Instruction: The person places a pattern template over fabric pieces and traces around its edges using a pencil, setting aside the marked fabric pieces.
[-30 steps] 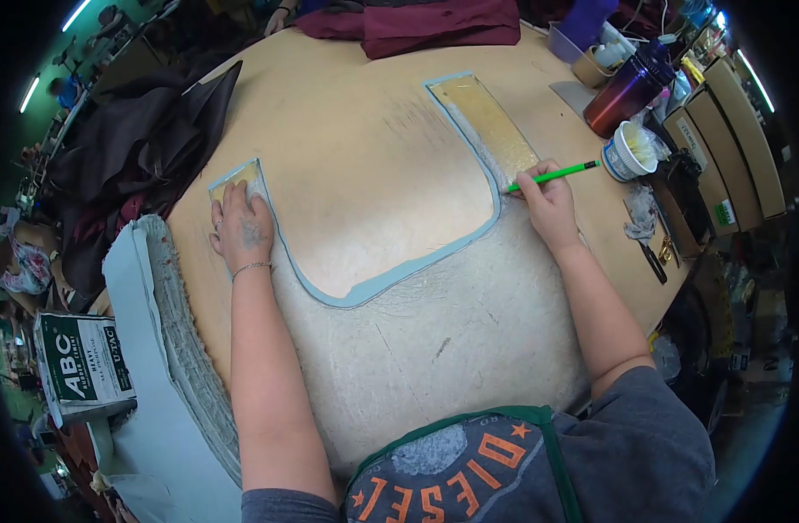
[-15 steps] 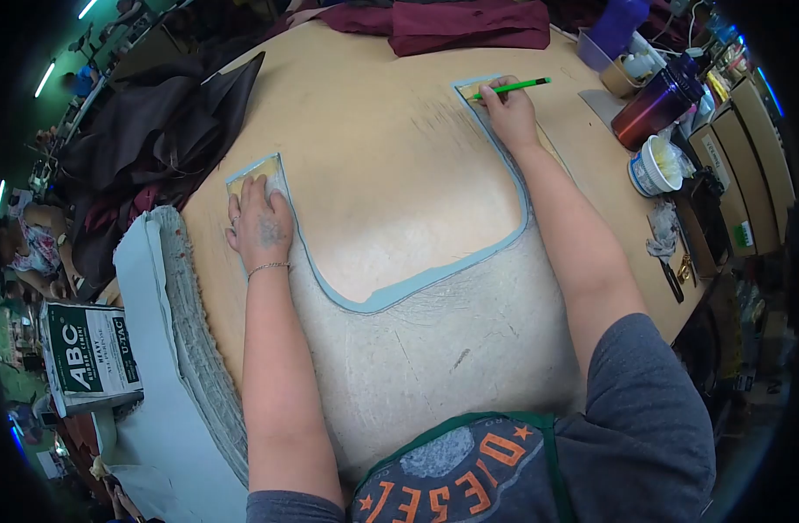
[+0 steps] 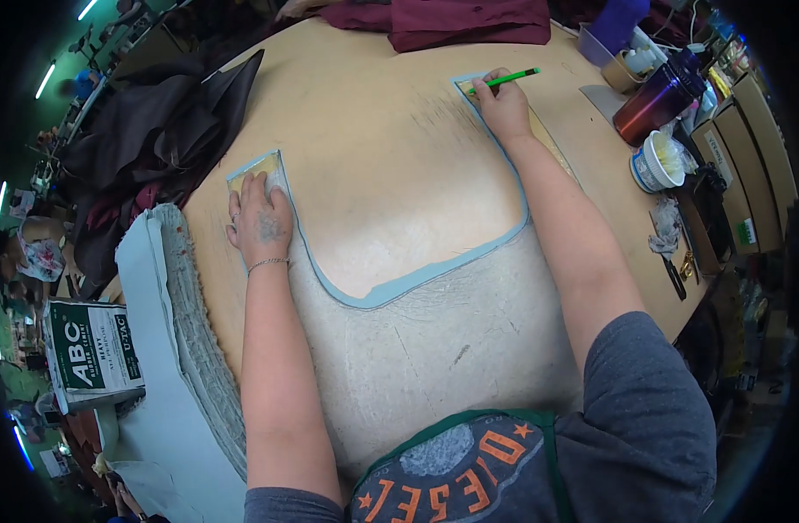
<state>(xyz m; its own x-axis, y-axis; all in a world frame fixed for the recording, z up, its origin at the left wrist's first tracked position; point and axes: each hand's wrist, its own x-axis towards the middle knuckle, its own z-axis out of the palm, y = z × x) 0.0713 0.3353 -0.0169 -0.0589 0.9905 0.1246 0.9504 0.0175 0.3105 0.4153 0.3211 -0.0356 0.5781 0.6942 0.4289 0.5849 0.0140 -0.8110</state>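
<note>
A large grey U-shaped pattern piece (image 3: 434, 340) lies flat on the table, with a light-blue sheet (image 3: 452, 267) showing as a border along its inner curve. My left hand (image 3: 262, 213) rests with fingers stretched out on the left prong of the pattern, near its yellowish end. At the top of the right prong, my right hand (image 3: 504, 109) grips a green pencil (image 3: 514, 77), its tip down by the inner edge of the prong. The palm covers part of that prong.
Dark cloth (image 3: 155, 131) is heaped at left, above a stack of light-blue sheets (image 3: 169, 349) and an ABC rubber cement can (image 3: 94, 349). Maroon fabric (image 3: 469, 24) lies at the far edge. A tumbler (image 3: 656, 100), a white tub (image 3: 656, 164) and a black-handled tool (image 3: 675, 279) are at right.
My right hand and the pencil have shifted slightly left, and the pencil's back end points a little higher. The left hand stays in place on the pattern.
</note>
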